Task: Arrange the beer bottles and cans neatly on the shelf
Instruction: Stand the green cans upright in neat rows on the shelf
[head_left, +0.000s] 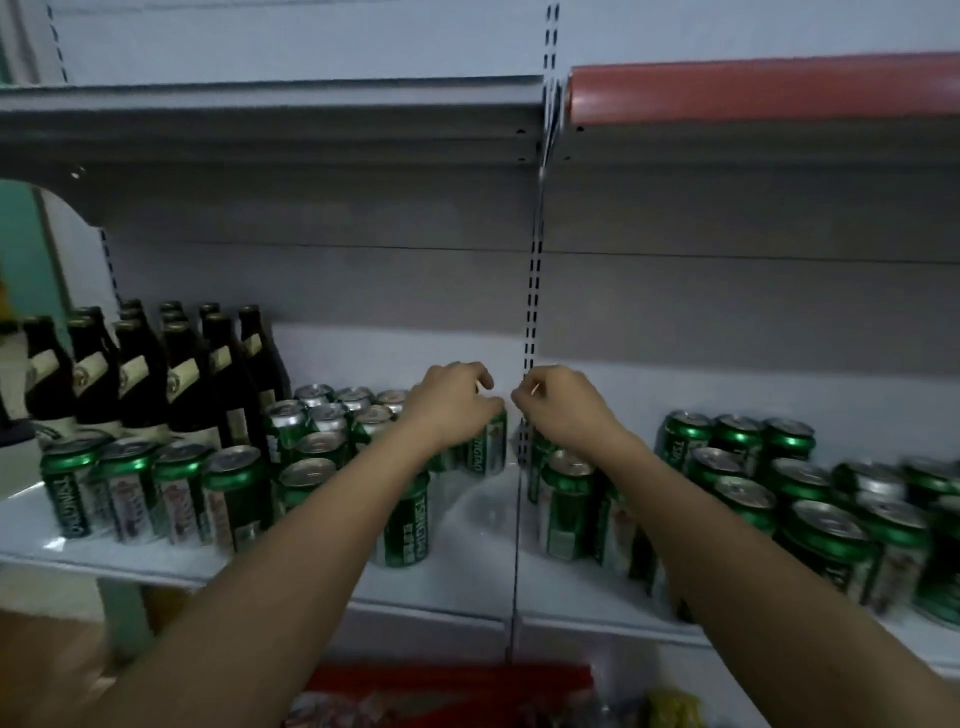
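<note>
I reach both arms into the white metal shelf (467, 525). My left hand (457, 402) is curled over the top of a green metal beer can (491, 441) near the back, and my fingers wrap round it. My right hand (558, 402) is curled over another green can (537, 454) just on the other side of the thin post in the middle. I cannot see that can well, so I cannot tell if I really hold it or only touch it.

More green cans (156, 493) stand in a row at the front left. Behind them stand tall dark brown glass beer bottles (140, 374) in neat lines. On the right is a loose bunch of green cans (810, 499), not in rows yet, so I think a lot of tidying is still left.

I think the cans are light and smooth, and a bit slippery. The sides are thin and could dent if I squeeze hard. It is best to hold one round the top rim or round the middle, and slide it gently. The bottles look heavier and can break. I would take one by the fat part, not the thin neck, and keep it standing up.
</note>
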